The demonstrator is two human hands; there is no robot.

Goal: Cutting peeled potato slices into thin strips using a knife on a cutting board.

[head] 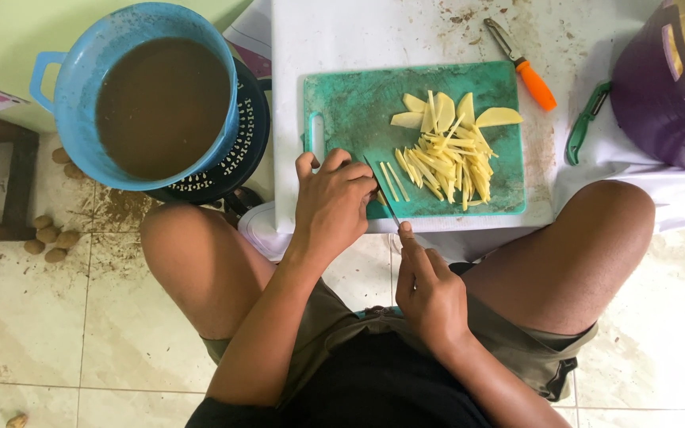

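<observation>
A green cutting board [342,103] lies on a low white table [390,32]. On it sit a pile of thin potato strips [445,162] and a few flat potato slices [445,111] behind them. My left hand [331,202] presses down at the board's near left edge, fingers curled over something I cannot make out. My right hand [430,289] grips a knife [382,194], index finger along its back, the blade pointing away right beside the left fingers.
A blue bucket of brown water [160,103] sits on a black perforated basket [239,150] at the left. An orange-handled peeler [521,63] and a green peeler [584,119] lie by a purple basket [660,87]. Small potatoes [49,238] lie on the tiled floor.
</observation>
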